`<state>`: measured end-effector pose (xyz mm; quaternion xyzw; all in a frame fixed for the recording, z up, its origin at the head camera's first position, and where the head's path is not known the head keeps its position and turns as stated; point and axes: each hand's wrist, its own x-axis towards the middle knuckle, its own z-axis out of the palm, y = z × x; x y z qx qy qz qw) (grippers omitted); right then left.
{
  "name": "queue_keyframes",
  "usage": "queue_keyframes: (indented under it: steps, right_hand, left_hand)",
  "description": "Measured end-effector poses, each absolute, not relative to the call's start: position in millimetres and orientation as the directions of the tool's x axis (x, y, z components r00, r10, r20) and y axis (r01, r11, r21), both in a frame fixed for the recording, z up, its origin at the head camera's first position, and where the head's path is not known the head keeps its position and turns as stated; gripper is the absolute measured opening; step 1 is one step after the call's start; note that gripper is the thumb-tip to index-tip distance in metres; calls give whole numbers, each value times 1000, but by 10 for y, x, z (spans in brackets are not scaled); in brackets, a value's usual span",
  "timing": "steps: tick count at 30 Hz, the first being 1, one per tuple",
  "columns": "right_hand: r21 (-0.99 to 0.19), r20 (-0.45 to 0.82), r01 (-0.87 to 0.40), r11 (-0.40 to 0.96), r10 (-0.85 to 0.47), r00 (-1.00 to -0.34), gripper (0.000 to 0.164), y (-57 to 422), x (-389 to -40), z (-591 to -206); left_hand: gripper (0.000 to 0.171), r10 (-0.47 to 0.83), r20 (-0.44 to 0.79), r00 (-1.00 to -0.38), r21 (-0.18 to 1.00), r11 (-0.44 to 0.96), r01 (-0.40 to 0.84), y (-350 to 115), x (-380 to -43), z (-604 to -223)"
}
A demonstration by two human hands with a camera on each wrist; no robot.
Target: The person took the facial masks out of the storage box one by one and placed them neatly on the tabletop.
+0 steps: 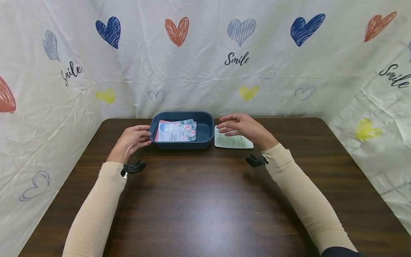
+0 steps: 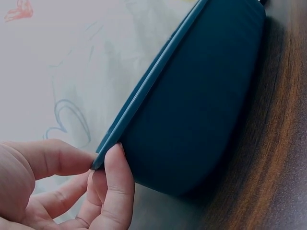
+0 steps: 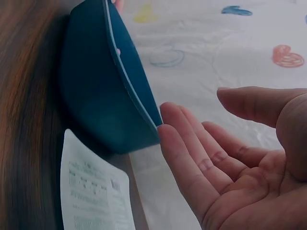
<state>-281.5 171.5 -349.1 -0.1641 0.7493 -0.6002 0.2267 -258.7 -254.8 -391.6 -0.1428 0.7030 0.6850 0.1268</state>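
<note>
Beige sleeves (image 1: pixel 93 210) nearest, over wood-grain desk (image 1: pixel 199 200). Hands well apart: left hand (image 1: pixel 130 140) pinches rim at left end of blue bin (image 1: pixel 183 145); right hand (image 1: pixel 245 127) fingers extended, thumb spread, near bin's right end, contact unclear. Pale green packet (image 1: pixel 232 142) below it, on desk just beside bin. Floral pouch (image 1: pixel 176 131) over pink packet (image 1: pixel 157 135) inside bin. Heart-print cloth (image 1: pixel 199 60) behind.

Screened-off table station; wider room type hidden behind white sheet (image 1: pixel 199 67). Beyond left hand (image 1: pixel 131 140) gripping blue tub (image 1: pixel 184 146): sheet hangs creased, printed with hearts (image 1: pixel 109 33) and "Smile" lettering (image 1: pixel 236 59), continuing along both sides. Below grip: dark wood-grain table (image 1: pixel 179 192). Nearer wearer than grip: black wristbands (image 1: pixel 135 168).
</note>
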Motion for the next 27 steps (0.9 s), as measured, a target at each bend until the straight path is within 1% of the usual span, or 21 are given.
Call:
queue_keyframes:
  steps: [7,14,27]
  right_hand:
    - [-980,-119,14,198,-531,-839,48,1588,-2857,-3495]
    - [-985,-129,43,168,-543,-830,47,1385,-2890,-3461]
    - [-989,-130,70,129,-549,-825,53,1099,-3007,-3552]
  left_hand:
    - [52,-25,-370,-929,929,19,-370,-2549,-2608,-3890]
    - [51,-35,-378,-925,925,20,-379,-2562,-2602,-3895]
    - [48,-41,-381,-924,924,12,-381,-2552,-2590,-3933]
